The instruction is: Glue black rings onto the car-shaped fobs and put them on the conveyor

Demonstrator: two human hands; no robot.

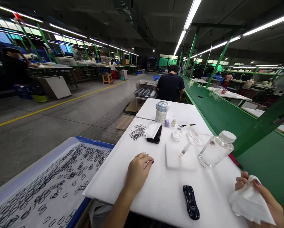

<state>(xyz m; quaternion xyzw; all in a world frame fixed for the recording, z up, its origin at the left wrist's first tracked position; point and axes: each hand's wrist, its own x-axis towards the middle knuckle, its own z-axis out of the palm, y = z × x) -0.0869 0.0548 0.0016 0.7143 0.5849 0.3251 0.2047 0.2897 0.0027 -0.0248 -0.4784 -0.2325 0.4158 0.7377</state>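
My left hand is just above the middle of the white table, its fingers pinched together. A thin loop shows by its fingertips, but I cannot make out what the pinch holds. At the right edge, my right hand grips a crumpled white tissue. Between the hands lie a dark toy-car-shaped object, a white pad and a slim pen-like tool resting on it. A clear bottle with a white cap stands to the right. Beyond my left hand is a pile of small black rings.
A blue-edged tray with many dark rings is at the lower left. Farther back are a phone under tissue, a lidded cup and tweezers. A green bench runs along the right. A co-worker sits ahead.
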